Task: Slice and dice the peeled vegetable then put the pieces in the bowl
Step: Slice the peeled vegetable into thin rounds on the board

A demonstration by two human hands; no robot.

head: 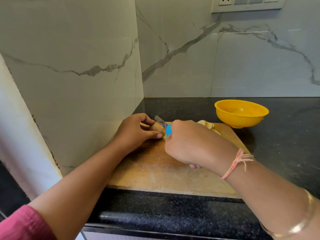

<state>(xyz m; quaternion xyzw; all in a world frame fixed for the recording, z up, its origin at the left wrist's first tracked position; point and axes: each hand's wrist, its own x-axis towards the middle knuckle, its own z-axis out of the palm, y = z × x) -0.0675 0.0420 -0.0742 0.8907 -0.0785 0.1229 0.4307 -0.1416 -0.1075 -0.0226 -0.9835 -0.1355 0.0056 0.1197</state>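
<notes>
Nearest, at the lower left, a pink sleeve (22, 224) covers the left upper arm, and at the lower right a gold bangle (301, 227) circles the right forearm. Both bare forearms reach forward over the rounded front edge of the black speckled desk (285, 139). A pink thread bracelet (237, 161) is tied at the right wrist.

A wooden cutting board (155, 170), pale and scuffed, lies on the desk with its near edge close to the desk's front.

At the board's far left part, the left hand (135, 130) grasps the vegetable (156, 127), with the thumb on the near side and the fingers curled over the far side, pinning it to the board. The vegetable is tan and rounded.

Just right of it, the right hand (190, 142) is clenched round the blue handle of the knife (167, 128). The steel blade slants up and left, lying against the vegetable's right end.

Beyond the right hand, pale cut pieces (208, 125) lie on the far right part of the board, partly hidden by the hand.

A yellow bowl (242, 121) stands on the desk just past the board's far right corner.

Behind everything, white marble walls (242, 58) with grey veins meet in a corner, and a switch and socket panel (247, 2) sits at the top right.
</notes>
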